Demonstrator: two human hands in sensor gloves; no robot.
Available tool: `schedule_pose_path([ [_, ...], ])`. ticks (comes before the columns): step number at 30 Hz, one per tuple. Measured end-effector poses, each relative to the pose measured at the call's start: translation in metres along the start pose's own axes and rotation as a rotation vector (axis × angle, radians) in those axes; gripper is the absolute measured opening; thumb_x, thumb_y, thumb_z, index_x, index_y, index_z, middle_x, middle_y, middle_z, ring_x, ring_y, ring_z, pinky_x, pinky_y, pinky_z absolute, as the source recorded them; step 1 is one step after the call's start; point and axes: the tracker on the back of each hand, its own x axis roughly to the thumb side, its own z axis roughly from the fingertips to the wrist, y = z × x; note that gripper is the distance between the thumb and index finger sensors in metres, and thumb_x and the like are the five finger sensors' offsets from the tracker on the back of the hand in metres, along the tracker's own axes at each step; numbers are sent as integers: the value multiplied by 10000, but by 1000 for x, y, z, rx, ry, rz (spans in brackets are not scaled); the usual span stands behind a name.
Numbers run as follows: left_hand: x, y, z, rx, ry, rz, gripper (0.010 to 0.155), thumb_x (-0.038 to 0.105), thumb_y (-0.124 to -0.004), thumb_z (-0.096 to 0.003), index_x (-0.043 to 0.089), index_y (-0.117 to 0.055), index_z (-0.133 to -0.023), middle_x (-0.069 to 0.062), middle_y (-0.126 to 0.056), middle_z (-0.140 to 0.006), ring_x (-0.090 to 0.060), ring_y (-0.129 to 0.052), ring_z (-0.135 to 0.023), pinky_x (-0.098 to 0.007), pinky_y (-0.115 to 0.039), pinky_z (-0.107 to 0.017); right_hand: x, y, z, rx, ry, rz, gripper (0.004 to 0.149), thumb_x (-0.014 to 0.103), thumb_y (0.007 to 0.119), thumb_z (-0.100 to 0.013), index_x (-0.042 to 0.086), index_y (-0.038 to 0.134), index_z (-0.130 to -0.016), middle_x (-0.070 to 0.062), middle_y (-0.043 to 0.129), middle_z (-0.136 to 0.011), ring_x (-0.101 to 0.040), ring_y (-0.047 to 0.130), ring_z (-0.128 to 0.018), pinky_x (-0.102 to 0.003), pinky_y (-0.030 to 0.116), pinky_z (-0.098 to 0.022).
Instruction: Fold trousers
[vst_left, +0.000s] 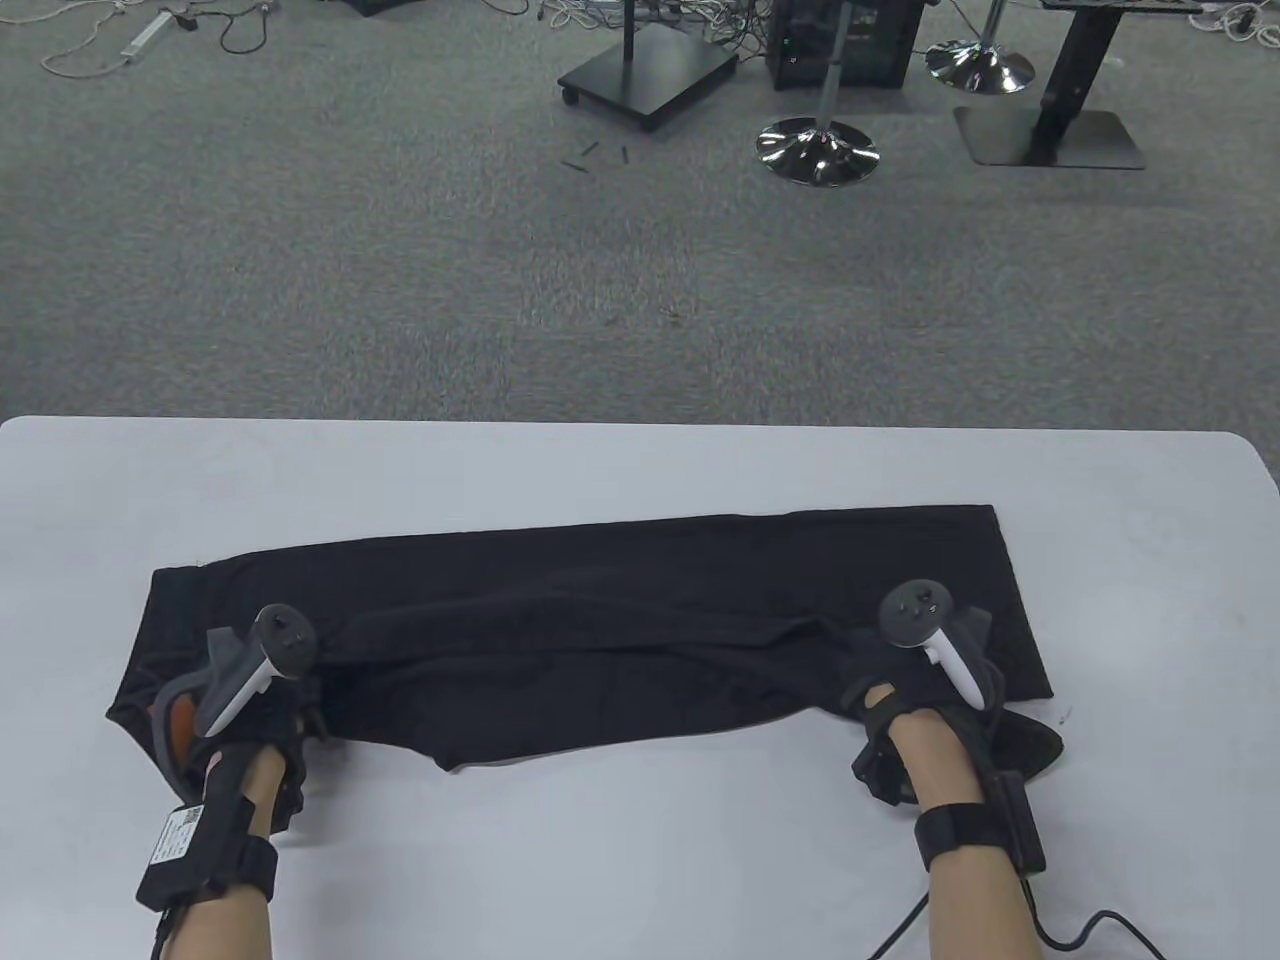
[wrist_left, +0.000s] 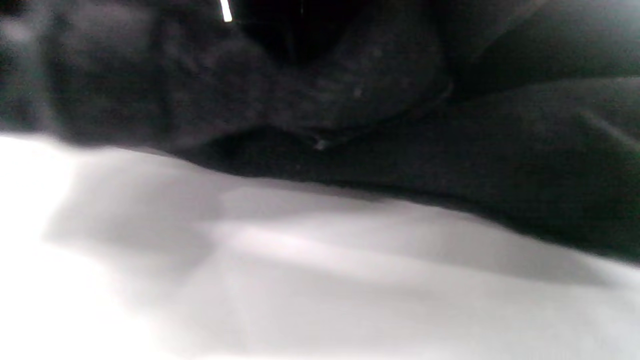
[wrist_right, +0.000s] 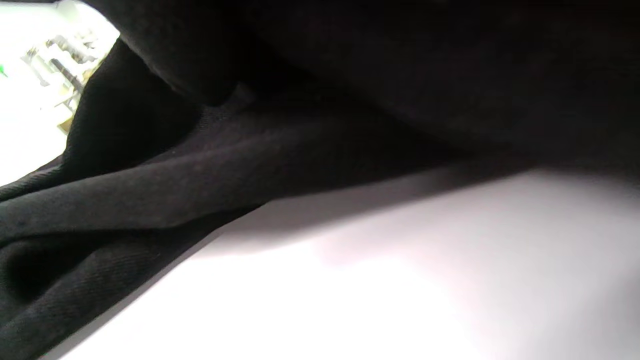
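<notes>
Trousers (vst_left: 640, 620), one black pair, lie stretched sideways across the near half of the white table (vst_left: 640, 470), the long band of cloth running from the table view's left to its right. Two gloved hands rest on the near edge of the cloth, one at each end. The left hand (vst_left: 250, 700) sits on the left part of the pair, the right hand (vst_left: 925, 690) on the right part, each with one tracker strapped to its back. The fingers of both hands are hidden under the trackers and against the dark fabric, so I cannot tell whether either hand grips the cloth or only presses on it. Both wrist views show only blurred black fabric above pale table surface. One cable (vst_left: 1060, 930) trails over the table beside the right forearm.
</notes>
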Motion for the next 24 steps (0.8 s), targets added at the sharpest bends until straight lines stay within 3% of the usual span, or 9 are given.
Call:
schedule_pose_path([
  [5, -18, 7, 14, -75, -28, 12, 531, 492, -741, -549, 321, -745, -1052, 68, -756, -1116, -258, -762, -1098, -573, -543, -836, -11, 2, 40, 129, -92, 67, 495, 435, 774, -551, 158, 770, -961, -148, 780, -1016, -407, 773, -936, -605, 660, -645],
  [8, -29, 15, 19, -149, -43, 41, 525, 474, -754, -551, 307, -755, -1048, 61, -763, -1112, -260, -773, -1092, -580, -560, -828, -21, 1, 58, 268, -106, 1, 498, 428, 767, -560, 155, 745, -976, -150, 745, -1037, -411, 768, -940, -613, 646, -657],
  [10, -32, 27, 25, -144, -41, 39, 518, 459, -767, -549, 297, -767, -1041, 58, -774, -1105, -257, -786, -1086, -580, -574, -823, -31, -5, 64, 391, -100, -108, 500, 426, 758, -571, 171, 712, -999, -149, 796, -1008, -414, 773, -935, -619, 634, -662],
  [12, -31, 41, 33, -122, -44, 15, 514, 460, -772, -546, 299, -776, -1034, 64, -786, -1098, -254, -801, -1077, -577, -585, -820, -36, -13, 67, 431, -92, -207, 500, 411, 767, -570, 167, 705, -1002, -156, 788, -1010, -422, 757, -941, -630, 613, -668],
  [16, -21, 79, 53, 37, 18, -57, 489, 455, -801, -535, 302, -830, -998, 71, -839, -1064, -247, -861, -1033, -573, -594, -817, -31, -54, 74, 330, -129, -296, 488, 365, 805, -559, 155, 728, -992, -168, 811, -991, -434, 722, -956, -657, 542, -696],
  [19, -6, 98, 62, 203, 65, -114, 477, 463, -805, -532, 320, -848, -985, 91, -853, -1056, -231, -873, -1024, -563, -603, -819, -17, -88, 75, 109, -129, -267, 450, 295, 843, -542, 128, 786, -956, -192, 848, -934, -442, 651, -986, -672, 462, -721],
  [22, 3, 99, 58, 274, 87, -127, 478, 468, -803, -533, 332, -841, -990, 102, -841, -1064, -223, -863, -1033, -558, -604, -820, -4, -103, 67, -14, -98, -170, 442, 298, 845, -539, 146, 793, -951, -167, 854, -924, -429, 641, -991, -666, 436, -736],
  [24, 3, 92, 52, 263, 108, -116, 479, 472, -798, -535, 338, -835, -993, 108, -835, -1068, -219, -858, -1039, -558, -600, -822, -2, -101, 58, -1, -31, -120, 438, 285, 841, -543, 151, 783, -956, -158, 844, -932, -430, 641, -991, -667, 425, -741],
])
